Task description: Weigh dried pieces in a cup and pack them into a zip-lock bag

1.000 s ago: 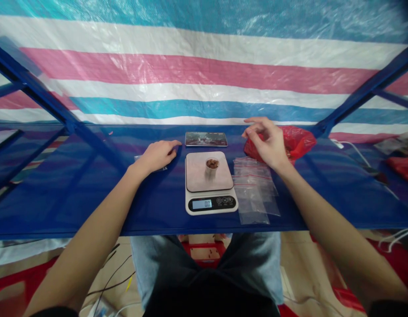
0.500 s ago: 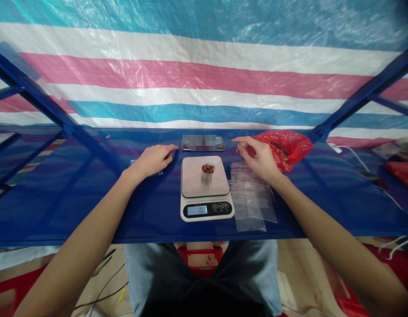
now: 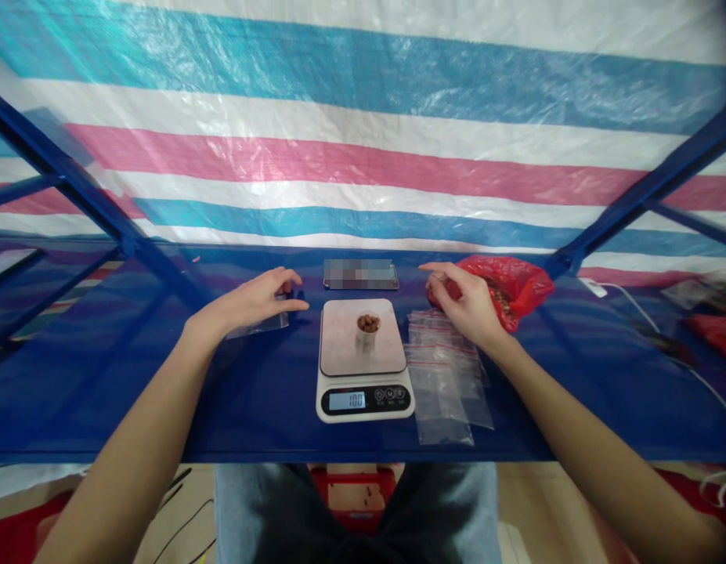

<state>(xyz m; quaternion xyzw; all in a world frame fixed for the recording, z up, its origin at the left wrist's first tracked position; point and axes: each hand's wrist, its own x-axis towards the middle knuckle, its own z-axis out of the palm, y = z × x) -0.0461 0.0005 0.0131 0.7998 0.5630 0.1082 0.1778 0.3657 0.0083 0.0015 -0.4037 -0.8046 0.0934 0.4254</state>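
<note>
A white kitchen scale (image 3: 339,352) stands in the middle of the blue table, its display reading 10.0. On its plate sits a small clear cup (image 3: 367,335) filled with brown pellets. My left hand (image 3: 262,298) is left of the scale, thumb and fingers apart, holding nothing, over a clear plastic bag (image 3: 258,327). My right hand (image 3: 464,298) is to the right, index finger stretched out and the others curled, with nothing visible in it. It lies beside a red plastic bag (image 3: 530,282) of brown pieces and above several clear zip bags (image 3: 445,392).
Behind the scale lies a phone (image 3: 361,276) with a blurred screen. Blue metal frame bars (image 3: 95,200) slant up at both sides. A striped tarp (image 3: 363,102) hangs behind the table. A white cable (image 3: 633,301) runs along the right side.
My left hand has moved left, away from the phone, and its thumb and fingers have parted more. My right hand has barely moved. The whole view has tilted up slightly.
</note>
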